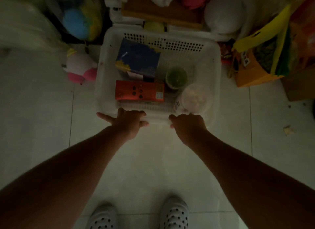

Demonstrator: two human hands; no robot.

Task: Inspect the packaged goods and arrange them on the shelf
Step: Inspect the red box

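Left hand [126, 123] and right hand [187, 126] grip the basket [216, 63] by its near rim, fingers curled over it. Just beyond the fingers lie a red box [139, 90] and a blue box [138, 58]. Step in hand, judged: fetching goods. Next calls for a level lift.
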